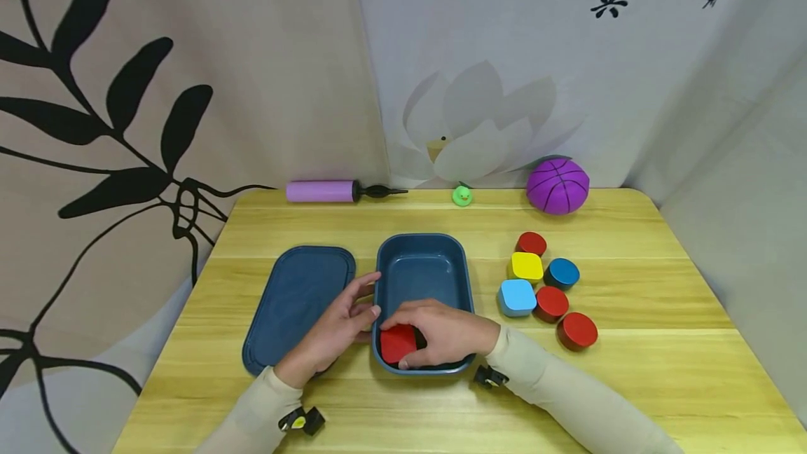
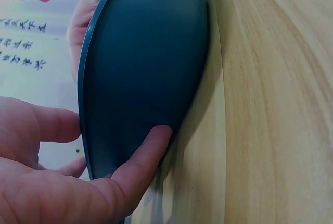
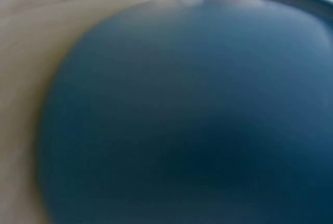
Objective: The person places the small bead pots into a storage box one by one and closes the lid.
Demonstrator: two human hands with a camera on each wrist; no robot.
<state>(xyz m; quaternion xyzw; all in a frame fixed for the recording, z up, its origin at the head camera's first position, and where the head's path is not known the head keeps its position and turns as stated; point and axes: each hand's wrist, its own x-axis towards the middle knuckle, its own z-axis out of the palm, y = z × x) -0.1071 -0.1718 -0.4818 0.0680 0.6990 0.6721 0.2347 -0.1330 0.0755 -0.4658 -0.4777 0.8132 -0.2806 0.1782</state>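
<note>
A deep blue rectangular box (image 1: 424,275) stands on the table, its outer wall (image 2: 145,52) large in the left wrist view. Inside its near left corner my right hand (image 1: 438,331) grips a red block (image 1: 397,344) between thumb and fingers. My left hand (image 1: 334,335) rests against the left side of the box, fingertips at the rim and on the outside wall, fingers fairly straight. The box wall (image 3: 182,104) fills most of the right wrist view and hides the right hand there. Beside the box on the left lies a flat blue lid (image 1: 299,300), partly under my left hand.
Right of the box sit several red round blocks (image 1: 577,331), a yellow block (image 1: 526,267), a light blue block (image 1: 517,298) and a blue round block (image 1: 562,273). Along the back edge are a purple pump (image 1: 321,191), a small green toy (image 1: 462,195) and a purple ball (image 1: 557,186).
</note>
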